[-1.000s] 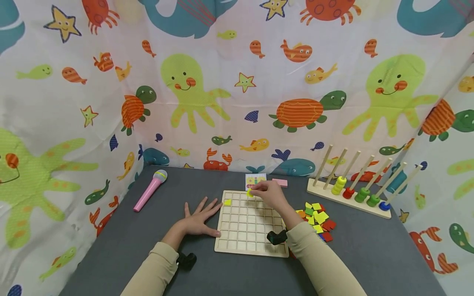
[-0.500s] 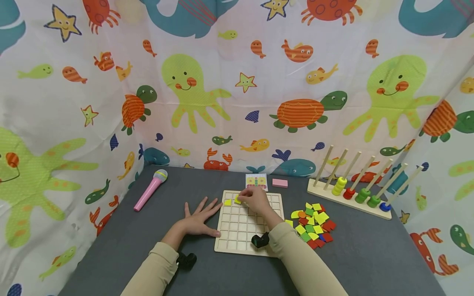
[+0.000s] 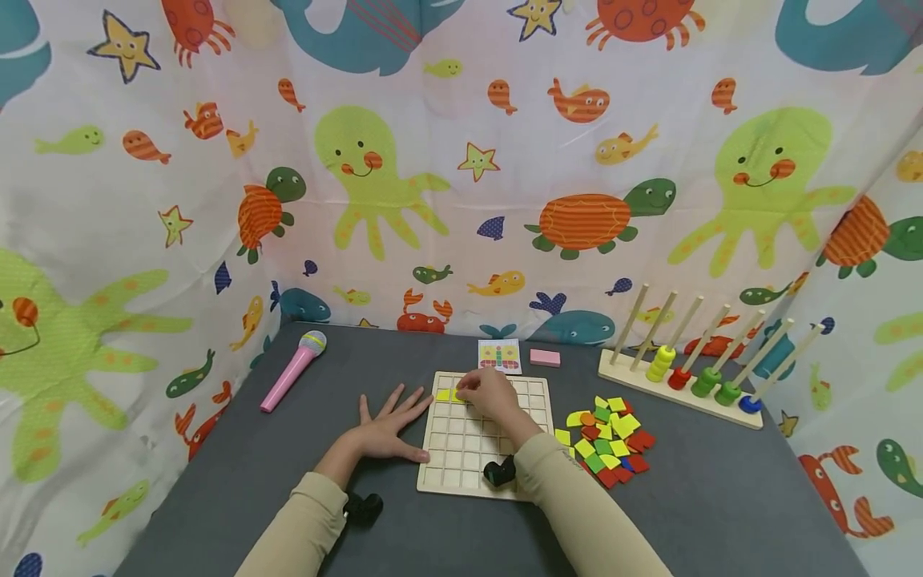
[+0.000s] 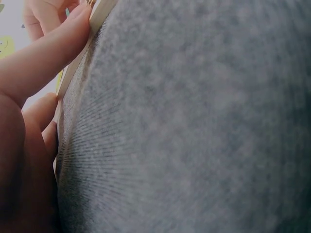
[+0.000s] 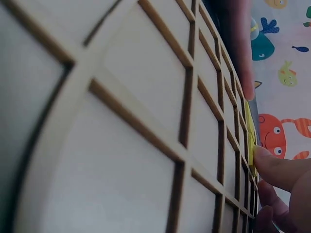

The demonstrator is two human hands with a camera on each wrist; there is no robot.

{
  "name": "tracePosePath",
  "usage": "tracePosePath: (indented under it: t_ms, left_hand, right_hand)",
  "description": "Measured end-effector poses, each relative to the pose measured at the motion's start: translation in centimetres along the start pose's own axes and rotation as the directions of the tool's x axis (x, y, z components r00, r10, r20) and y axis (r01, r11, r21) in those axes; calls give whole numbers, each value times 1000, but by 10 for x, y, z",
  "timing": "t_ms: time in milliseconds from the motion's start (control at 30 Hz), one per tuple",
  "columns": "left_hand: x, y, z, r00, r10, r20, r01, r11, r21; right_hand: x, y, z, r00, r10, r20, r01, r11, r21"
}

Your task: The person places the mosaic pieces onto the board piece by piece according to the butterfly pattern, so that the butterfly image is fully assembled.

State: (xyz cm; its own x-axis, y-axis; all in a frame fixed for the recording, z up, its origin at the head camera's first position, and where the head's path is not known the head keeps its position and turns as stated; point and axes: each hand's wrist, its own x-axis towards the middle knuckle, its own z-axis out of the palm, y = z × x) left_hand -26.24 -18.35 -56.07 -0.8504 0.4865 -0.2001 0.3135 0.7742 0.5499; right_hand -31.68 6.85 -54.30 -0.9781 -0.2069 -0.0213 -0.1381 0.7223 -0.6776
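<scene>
A pale wooden grid board (image 3: 450,463) lies on the dark grey table. My left hand (image 3: 389,431) rests flat on the table with fingers spread, its thumb and fingertips touching the board's left edge. My right hand (image 3: 493,398) pinches a yellow tile (image 3: 455,395) at a cell in the second row. Beside it a square yellow tile (image 3: 443,394) lies in the neighbouring cell to the left. In the right wrist view the thumb (image 5: 272,165) touches the yellow piece. The left wrist view shows mostly the blurred grey table (image 4: 194,116).
A pile of coloured tiles (image 3: 604,439) lies right of the board. Behind the board are a pattern card (image 3: 499,355) and a pink block (image 3: 545,357). A bead-peg rack (image 3: 681,386) stands at the right, a pink toy microphone (image 3: 293,371) lies left.
My right hand has moved left across the board, carrying the yellow tile from the top edge to beside the first yellow tile. The left hand stays in place.
</scene>
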Motion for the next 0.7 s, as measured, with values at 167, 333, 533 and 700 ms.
tracePosePath:
  t_ms: [167,333,533,700]
  left_hand:
    - [-1,-2,0,1000,10,5,-10,1000,9]
    - [-2,6,-5,999,-41,36,40,999,29]
    - [4,-4,1,997,-67,31,65,997,49]
    - [3,-3,0,998,-49,31,48,998,31]
  right_hand:
    - [-5,-3,-4,1000,-17,-23,19,997,72]
    - [-11,-2,-18,997,-73,-36,77,988,135]
    - [-21,0,-40,992,-115,-58,120,987,102]
    - [-32,6,-61,990,-88,-107,101,988,120]
